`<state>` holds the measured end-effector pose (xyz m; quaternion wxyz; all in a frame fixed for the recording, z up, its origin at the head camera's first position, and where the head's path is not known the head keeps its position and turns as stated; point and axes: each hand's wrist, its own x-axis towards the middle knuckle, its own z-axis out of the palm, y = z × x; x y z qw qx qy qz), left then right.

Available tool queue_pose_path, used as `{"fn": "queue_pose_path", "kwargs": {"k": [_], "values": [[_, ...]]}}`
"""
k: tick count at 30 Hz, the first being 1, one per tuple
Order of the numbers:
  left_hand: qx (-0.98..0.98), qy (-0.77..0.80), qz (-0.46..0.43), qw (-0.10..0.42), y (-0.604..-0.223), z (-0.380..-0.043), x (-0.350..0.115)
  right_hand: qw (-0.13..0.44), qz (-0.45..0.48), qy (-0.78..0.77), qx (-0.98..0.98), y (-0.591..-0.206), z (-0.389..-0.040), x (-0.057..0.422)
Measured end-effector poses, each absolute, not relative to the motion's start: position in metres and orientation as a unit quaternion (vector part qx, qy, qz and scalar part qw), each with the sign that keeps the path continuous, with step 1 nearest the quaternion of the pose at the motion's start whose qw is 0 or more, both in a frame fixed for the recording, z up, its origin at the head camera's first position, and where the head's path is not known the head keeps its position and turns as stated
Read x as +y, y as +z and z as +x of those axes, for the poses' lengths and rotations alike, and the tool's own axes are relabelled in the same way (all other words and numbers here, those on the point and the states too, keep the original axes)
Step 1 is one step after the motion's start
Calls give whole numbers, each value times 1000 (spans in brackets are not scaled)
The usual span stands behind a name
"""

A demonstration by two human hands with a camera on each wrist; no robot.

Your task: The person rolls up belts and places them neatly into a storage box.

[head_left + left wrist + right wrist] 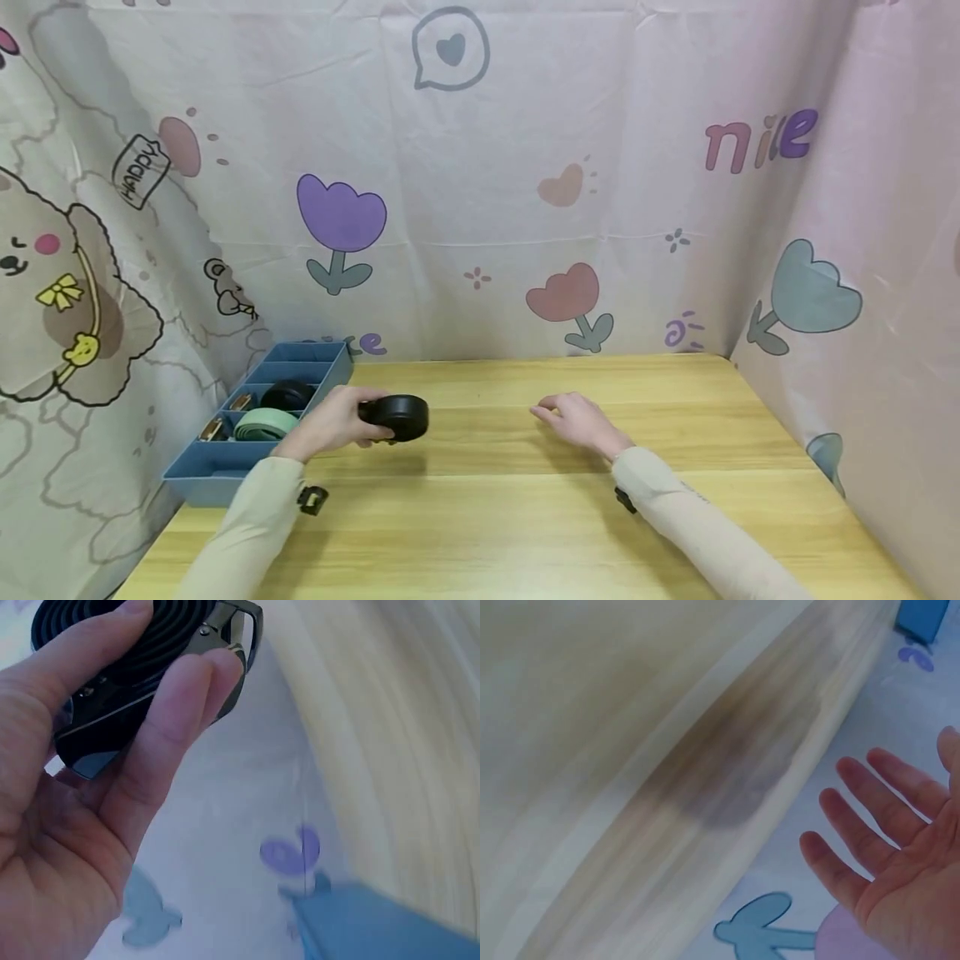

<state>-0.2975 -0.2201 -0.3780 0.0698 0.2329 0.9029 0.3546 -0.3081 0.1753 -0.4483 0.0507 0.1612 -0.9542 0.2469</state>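
A coiled black belt point(405, 417) with a metal buckle point(225, 630) is pinched between the thumb and fingers of my left hand point(341, 423), raised above the table just right of the blue organizer box point(217, 460). In the left wrist view the belt's coils point(161, 637) face the camera. Farther right, my right hand point(577, 421) hovers over the table with nothing in it; its fingers are spread and relaxed in the right wrist view. Inside the box lie a rolled green belt point(266, 424) and another black coil point(288, 395).
The divided box stands at the table's left edge. Two small items with brownish, shiny parts, one of them a buckle-like piece point(213, 430), sit by its left wall. A printed curtain point(480, 208) hangs behind and beside the wooden table point(495, 533).
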Motion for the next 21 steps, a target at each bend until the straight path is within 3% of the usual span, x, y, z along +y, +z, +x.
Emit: {"fn": "queue_pose_path", "kwargs": {"k": [7,16,21], "values": [[915,338,219,36,-358,-289,-269,49,143,236,-960,-454,-312,192],[927,322,185,56,-334,-283,-324,46,143,207,-967,-452,-314,205],[945,281,151,67,-321,-280,-340,93,139,160,-973,-453,-317,217]]}}
